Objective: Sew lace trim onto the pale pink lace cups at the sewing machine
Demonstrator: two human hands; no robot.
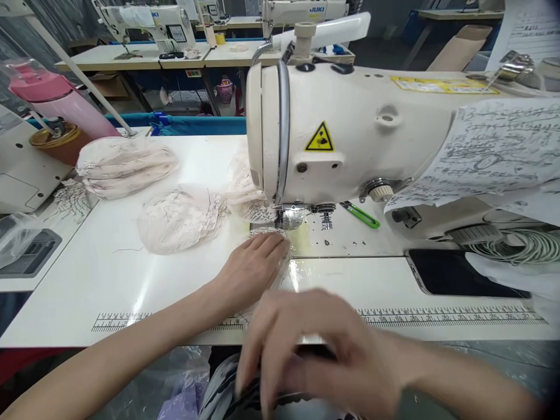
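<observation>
My left hand (258, 265) lies flat on the table just in front of the sewing machine's presser foot (291, 217), its fingers stretched out over pale lace fabric (258, 211). Part of that lace is hidden beneath the hand. Joined pale gathered pieces (179, 220) trail from the foot to the left. My right hand (319, 344) is blurred by motion in front of the table edge, above my lap. Its fingers curve downward, and whether anything is between them cannot be made out.
The sewing machine head (350, 128) fills the upper right. A green cutter (361, 214) and a phone (464, 273) lie to its right. A bundle of pale fabric (125, 166), a brown pot (61, 146) and a pink bottle (65, 102) are at the left.
</observation>
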